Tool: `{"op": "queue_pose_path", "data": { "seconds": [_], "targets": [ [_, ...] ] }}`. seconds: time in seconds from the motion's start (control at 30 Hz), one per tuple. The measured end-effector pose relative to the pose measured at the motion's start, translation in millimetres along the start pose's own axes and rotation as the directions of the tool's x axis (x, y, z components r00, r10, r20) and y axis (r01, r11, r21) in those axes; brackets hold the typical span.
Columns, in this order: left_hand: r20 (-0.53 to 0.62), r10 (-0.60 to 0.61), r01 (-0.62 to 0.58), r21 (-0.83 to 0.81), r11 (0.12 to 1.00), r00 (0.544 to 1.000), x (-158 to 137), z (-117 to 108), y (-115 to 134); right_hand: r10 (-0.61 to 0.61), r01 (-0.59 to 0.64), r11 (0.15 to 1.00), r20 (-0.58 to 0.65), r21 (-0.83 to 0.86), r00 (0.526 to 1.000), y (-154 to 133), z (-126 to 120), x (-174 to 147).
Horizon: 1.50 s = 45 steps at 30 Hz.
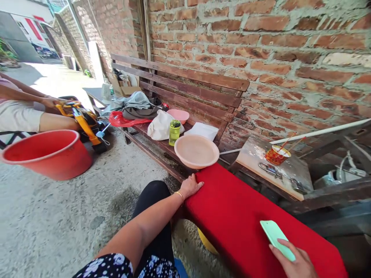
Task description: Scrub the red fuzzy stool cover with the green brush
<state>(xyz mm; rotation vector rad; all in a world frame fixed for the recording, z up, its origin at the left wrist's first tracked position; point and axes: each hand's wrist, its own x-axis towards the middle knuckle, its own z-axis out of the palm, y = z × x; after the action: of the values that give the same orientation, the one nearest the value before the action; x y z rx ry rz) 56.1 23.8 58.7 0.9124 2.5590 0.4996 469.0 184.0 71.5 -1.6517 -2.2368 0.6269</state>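
While the red cloth [232, 200] is touched by the loosely spread left hand [191, 187], a mint-green block [274, 232] is held on or just above it in the curled right hand [300, 259]; probably light and stiff, it is best gripped by its long edges.

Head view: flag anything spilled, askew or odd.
A dark patch on the concrete floor, beside the dark-trousered leg, looks like a possible spill. Whitish marks left of the red tin could be powder or worn paint. The red surface looks undamaged.
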Motion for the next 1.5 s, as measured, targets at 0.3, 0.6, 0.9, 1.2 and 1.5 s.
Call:
{"op": "queue_pose_path", "data": {
  "seconds": [0.3,0.6,0.9,1.2,1.5],
  "targets": [
    [-0.003,0.029,-0.029,-0.013,1.0,1.0,-8,-5,3,-0.416,0.42,0.907,0.187,0.023,0.89,-217,103,31],
    [0.038,0.029,-0.028,-0.025,0.999,0.999,-10,-3,5,-0.159,0.168,0.984,0.138,-0.052,0.977,-115,43,79],
    [0.033,0.031,-0.031,0.001,1.0,0.999,-3,9,1,-0.295,0.3,0.953,0.109,-0.032,0.949,-247,95,108],
    [0.035,0.018,-0.02,0.059,0.998,0.999,-4,8,2,-0.269,0.294,0.945,0.172,-0.145,0.948,-248,108,134],
    [0.063,0.012,-0.014,0.038,0.999,0.998,-6,3,4,-0.144,0.168,0.971,0.144,-0.171,0.979,-227,74,125]
  ]
}}
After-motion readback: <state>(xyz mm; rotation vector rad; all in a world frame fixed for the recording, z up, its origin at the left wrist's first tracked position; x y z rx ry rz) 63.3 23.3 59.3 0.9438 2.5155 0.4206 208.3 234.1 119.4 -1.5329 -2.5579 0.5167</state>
